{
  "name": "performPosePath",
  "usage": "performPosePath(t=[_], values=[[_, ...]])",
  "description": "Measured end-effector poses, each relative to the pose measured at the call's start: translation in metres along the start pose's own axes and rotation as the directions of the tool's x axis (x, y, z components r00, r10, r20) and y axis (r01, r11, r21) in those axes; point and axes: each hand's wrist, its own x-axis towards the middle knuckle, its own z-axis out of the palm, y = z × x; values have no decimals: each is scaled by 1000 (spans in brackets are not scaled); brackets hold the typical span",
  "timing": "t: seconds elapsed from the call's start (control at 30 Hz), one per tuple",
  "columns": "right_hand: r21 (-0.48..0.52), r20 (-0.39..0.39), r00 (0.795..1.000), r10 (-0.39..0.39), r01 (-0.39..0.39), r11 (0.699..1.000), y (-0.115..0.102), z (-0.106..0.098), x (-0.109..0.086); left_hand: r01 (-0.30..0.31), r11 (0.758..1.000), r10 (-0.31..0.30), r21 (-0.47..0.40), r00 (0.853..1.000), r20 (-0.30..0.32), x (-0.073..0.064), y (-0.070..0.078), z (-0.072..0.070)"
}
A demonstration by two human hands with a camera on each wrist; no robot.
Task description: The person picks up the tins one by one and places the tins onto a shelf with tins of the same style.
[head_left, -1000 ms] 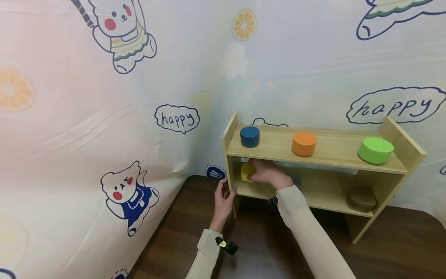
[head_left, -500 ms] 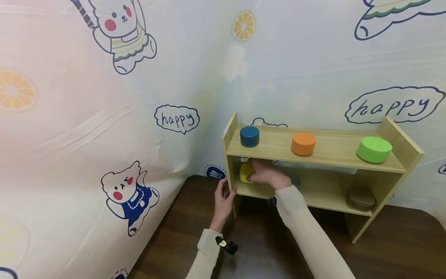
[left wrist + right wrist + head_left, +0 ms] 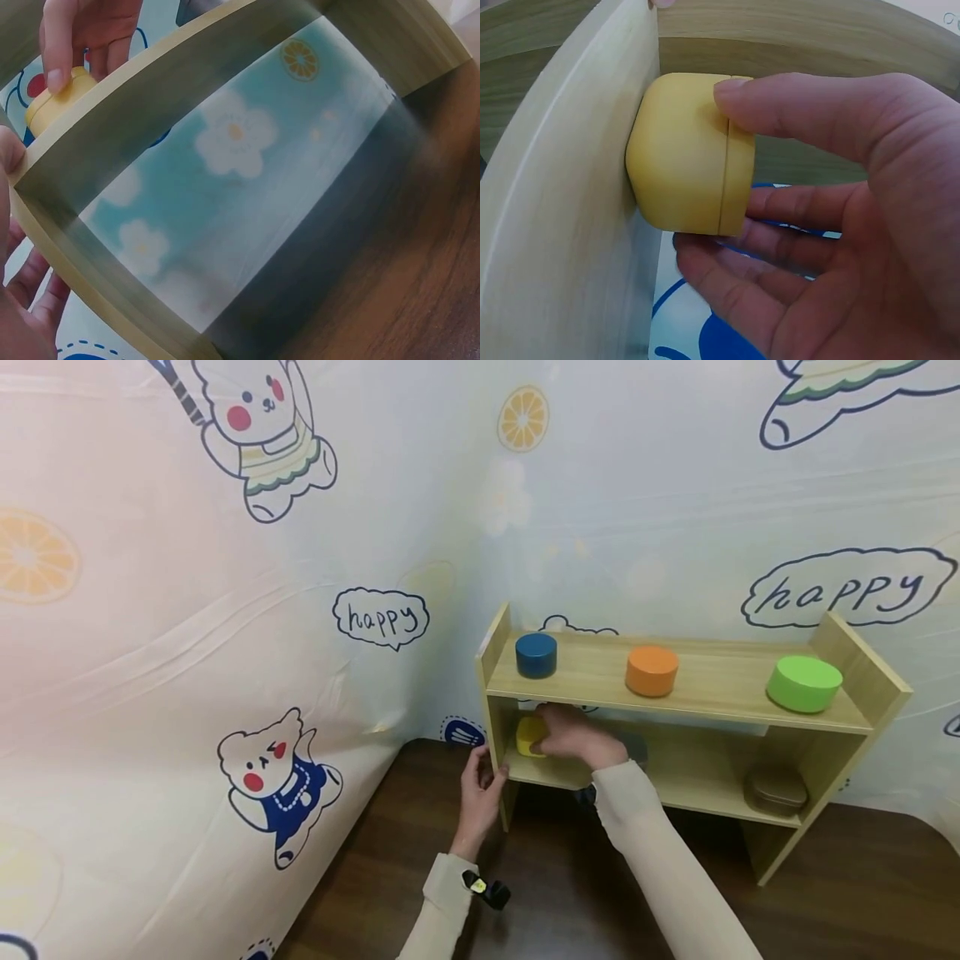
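On the left end of the lower shelf board is a small yellow lidded tin [image 3: 529,737] with rounded edges. My right hand [image 3: 573,732] holds it: in the right wrist view the thumb presses the lid's rim and the fingers curl around the opposite side. The tin's base [image 3: 641,157] meets the pale shelf board there. My left hand [image 3: 480,793] grips the front edge of the left side panel [image 3: 494,718] of the wooden shelf unit, thumb on one side and fingers on the other.
Blue [image 3: 536,656], orange [image 3: 652,672] and green [image 3: 804,683] round tins stand along the top board. A brown tin [image 3: 776,789] sits at the lower board's right end. A grey object [image 3: 637,749] is partly hidden behind my right wrist. The unit stands on a dark wooden table [image 3: 570,893].
The yellow tin sits slightly lower in the head view, with my right hand still on it. The left hand keeps its hold on the panel, and the head view has shifted a little.
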Motion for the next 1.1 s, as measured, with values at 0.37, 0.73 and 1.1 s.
performPosePath(t=[0.37, 0.73, 1.1], values=[[10, -21, 1000, -3, 3, 1000, -1, -4, -11, 21, 1000, -21, -13, 1000, -7, 3, -3, 1], [-91, -293, 937, -189, 169, 981, -10, 12, -61, -10, 997, 7, 72, 999, 39, -12, 6, -16], [-115, -402, 878, -260, 233, 966, -4, 28, -124, -82, 978, 80, 190, 997, 17, -37, 28, -41]])
